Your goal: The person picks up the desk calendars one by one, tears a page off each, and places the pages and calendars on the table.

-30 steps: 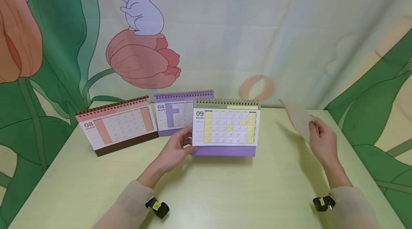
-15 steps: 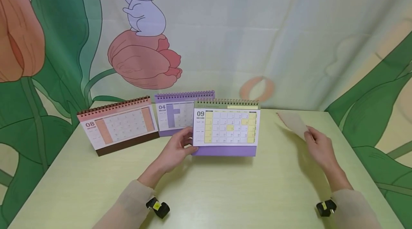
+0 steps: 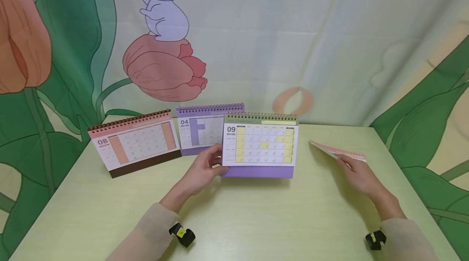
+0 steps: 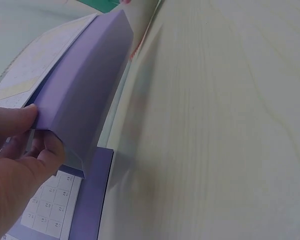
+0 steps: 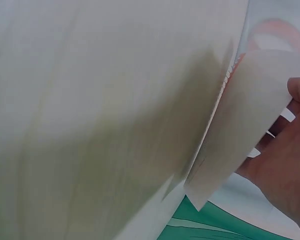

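My left hand point(image 3: 201, 169) grips the lower left corner of a desk calendar point(image 3: 260, 143) with a green header, a large 09 and a purple base. In the left wrist view, thumb and fingers pinch the end of that folded purple base point(image 4: 87, 82), which is raised over the table. Off to the right, my right hand point(image 3: 362, 177) holds a loose calendar page point(image 3: 329, 151) with a pink strip along its far edge. That page point(image 5: 245, 115) shows its pale blank side and a jagged torn edge in the right wrist view. Part of the right hand lies outside that view.
A pink desk calendar point(image 3: 139, 143) marked 08, with a brown base, stands at the left. Beside it a purple desk calendar point(image 3: 199, 130) marked 04 is partly covered by the held one. A printed curtain point(image 3: 256, 49) hangs behind the pale table point(image 3: 256, 220).
My right hand has lowered and tipped the loose page flatter, so its pink edge now shows. The left hand and its calendar have shifted slightly right.
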Tool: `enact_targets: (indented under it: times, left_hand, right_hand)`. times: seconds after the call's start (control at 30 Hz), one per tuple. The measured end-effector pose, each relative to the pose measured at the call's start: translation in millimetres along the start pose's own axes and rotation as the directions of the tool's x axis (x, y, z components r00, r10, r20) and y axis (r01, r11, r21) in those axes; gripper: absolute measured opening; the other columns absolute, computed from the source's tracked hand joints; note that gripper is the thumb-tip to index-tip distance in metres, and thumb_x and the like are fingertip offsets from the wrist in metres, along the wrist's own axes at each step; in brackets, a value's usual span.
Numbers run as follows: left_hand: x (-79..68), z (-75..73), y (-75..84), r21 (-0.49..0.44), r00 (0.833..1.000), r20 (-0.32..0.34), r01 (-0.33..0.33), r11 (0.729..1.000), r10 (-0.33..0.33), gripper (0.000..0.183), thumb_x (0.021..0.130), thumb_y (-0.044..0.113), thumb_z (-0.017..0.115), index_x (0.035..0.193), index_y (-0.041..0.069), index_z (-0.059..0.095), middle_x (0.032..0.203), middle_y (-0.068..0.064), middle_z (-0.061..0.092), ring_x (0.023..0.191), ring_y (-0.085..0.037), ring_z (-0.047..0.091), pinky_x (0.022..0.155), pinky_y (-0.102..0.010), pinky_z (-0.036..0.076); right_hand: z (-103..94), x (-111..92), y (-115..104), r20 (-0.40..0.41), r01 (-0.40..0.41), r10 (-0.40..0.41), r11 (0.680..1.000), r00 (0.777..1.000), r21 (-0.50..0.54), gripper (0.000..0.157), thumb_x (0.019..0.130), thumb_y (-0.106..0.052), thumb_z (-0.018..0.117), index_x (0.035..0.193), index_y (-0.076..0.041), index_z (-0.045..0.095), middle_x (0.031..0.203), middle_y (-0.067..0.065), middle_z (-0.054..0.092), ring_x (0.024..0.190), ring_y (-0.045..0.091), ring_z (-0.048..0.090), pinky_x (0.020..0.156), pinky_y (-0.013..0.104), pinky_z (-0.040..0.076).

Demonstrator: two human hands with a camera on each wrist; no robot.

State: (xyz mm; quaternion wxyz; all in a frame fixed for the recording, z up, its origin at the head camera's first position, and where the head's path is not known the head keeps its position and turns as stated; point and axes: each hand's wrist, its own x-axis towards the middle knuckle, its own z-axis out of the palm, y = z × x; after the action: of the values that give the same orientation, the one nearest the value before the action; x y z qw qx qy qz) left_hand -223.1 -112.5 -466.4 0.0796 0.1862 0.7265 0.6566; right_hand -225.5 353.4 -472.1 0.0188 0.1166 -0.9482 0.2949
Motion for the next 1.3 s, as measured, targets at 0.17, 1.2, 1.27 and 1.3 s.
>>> enact_targets:
  times: [0.17, 1.2, 1.27, 1.3]
  left_hand:
    - [0.7, 0.0, 0.2, 0.003, 1.000, 0.005, 0.007, 1.000, -0.007, 0.053, 0.092, -0.019, 0.060, 0.141, -0.001, 0.053, 0.131, -0.016, 0.059, 0.112, -0.031, 0.062, 0.092, -0.034, 0.055]
    - [11.4, 5.5, -6.7, 0.004, 0.999, 0.038, -0.017, 1.000, 0.017, 0.046, 0.088, -0.023, 0.058, 0.131, -0.007, 0.055, 0.127, -0.023, 0.060, 0.107, -0.032, 0.064, 0.089, -0.035, 0.056]
    - [12.8, 5.9, -7.5, 0.009, 0.999, 0.041, -0.014, 1.000, 0.014, 0.046, 0.088, -0.023, 0.058, 0.131, -0.007, 0.055, 0.127, -0.022, 0.061, 0.107, -0.032, 0.065, 0.090, -0.035, 0.056]
    - [14.1, 6.3, -8.1, 0.011, 0.999, 0.041, -0.016, 1.000, 0.016, 0.046, 0.088, -0.023, 0.059, 0.131, -0.007, 0.055, 0.127, -0.023, 0.061, 0.107, -0.032, 0.065, 0.090, -0.035, 0.056]
  right_hand:
    - [3.8, 1, 4, 0.028, 0.045, -0.045, 0.999, 0.999, 0.000, 0.040, 0.110, -0.017, 0.049, 0.142, 0.006, 0.055, 0.146, 0.032, 0.050, 0.137, 0.053, 0.040, 0.108, 0.069, 0.032]
    - [7.0, 0, 29, 0.053, 0.082, -0.073, 0.976, 0.996, -0.200, 0.034, 0.093, -0.011, 0.074, 0.125, -0.001, 0.070, 0.138, 0.037, 0.052, 0.128, 0.057, 0.046, 0.106, 0.070, 0.034]
    - [6.5, -1, 26, 0.039, 0.086, -0.080, 0.977, 0.996, -0.197, 0.033, 0.094, -0.011, 0.073, 0.125, 0.000, 0.069, 0.138, 0.037, 0.052, 0.128, 0.057, 0.045, 0.105, 0.070, 0.034]
    - [6.3, -1, 24, 0.033, 0.087, -0.083, 0.977, 0.996, -0.193, 0.033, 0.094, -0.011, 0.072, 0.125, 0.001, 0.068, 0.138, 0.037, 0.051, 0.128, 0.057, 0.045, 0.106, 0.070, 0.034]
